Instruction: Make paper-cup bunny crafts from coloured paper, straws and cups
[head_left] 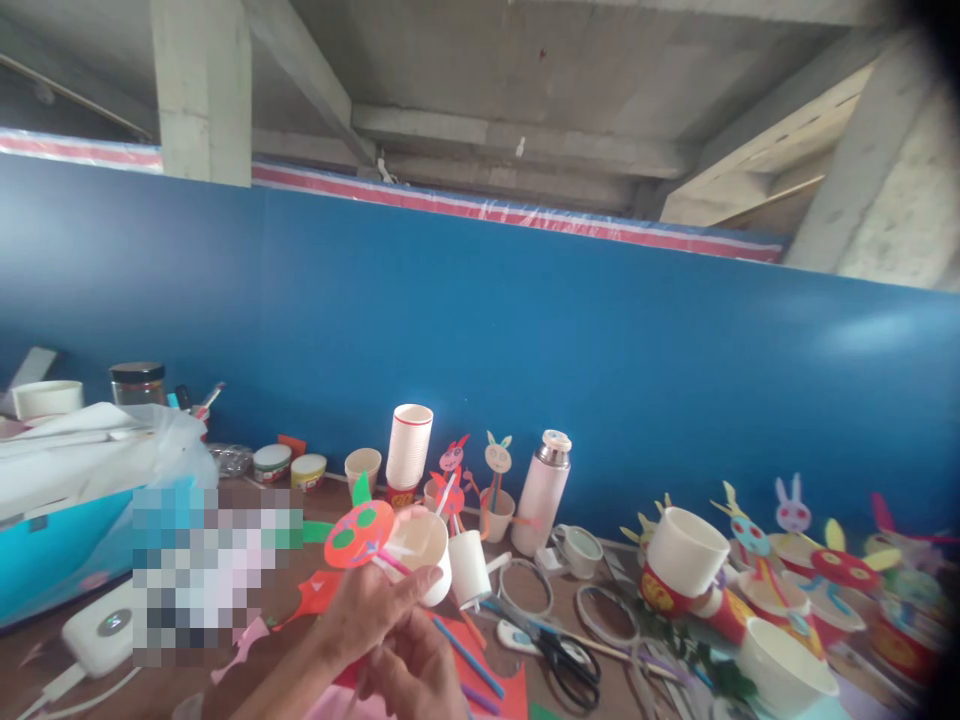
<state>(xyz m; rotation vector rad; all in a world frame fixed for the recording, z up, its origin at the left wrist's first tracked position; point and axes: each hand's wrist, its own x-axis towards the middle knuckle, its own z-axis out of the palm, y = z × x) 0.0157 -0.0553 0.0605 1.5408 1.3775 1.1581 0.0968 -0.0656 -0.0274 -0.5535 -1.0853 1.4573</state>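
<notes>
My left hand is closed around a white paper cup, its thumb at the rim. An orange paper animal face with green eyes and a green ear leans over the cup's left side, on a pink stick. Just below the cup, my right hand has its fingers bent and pressed together; whatever may be in them is hidden. Right beside the held cup, another white paper cup lies tilted. Under my hands are red and pink paper and a blue stick.
Black-handled scissors and tape rolls lie to the right. A thermos and stacked cups stand by the blue wall. Several cups with paper animals crowd the right. A white power bank and plastic bag are left.
</notes>
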